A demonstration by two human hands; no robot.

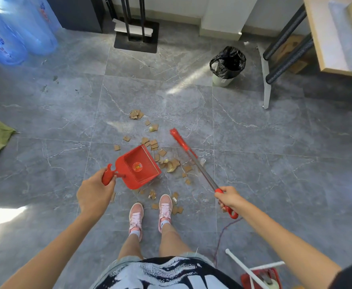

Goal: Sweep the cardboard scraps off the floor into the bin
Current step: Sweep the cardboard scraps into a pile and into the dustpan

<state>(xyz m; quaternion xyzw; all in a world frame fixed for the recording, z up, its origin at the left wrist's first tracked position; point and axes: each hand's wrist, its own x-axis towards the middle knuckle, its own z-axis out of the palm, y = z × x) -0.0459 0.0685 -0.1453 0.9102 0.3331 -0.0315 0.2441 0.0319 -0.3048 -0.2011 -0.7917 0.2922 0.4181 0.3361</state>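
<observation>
Grey tiled floor (254,142): cardboard scraps (172,164) lie scattered around your dustpan (138,166), the bin (227,63) well beyond it. Your left hand (93,192) grips its handle; your right hand (229,198) grips the broom (200,165) beside it.

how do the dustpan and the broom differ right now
The dustpan is a wide red scoop; the broom is long and thin with a silver shaft. The left hand holds the dustpan, mouth toward the cardboard scraps; the right hand holds the broom, slanting over them. Both have red handles.
</observation>
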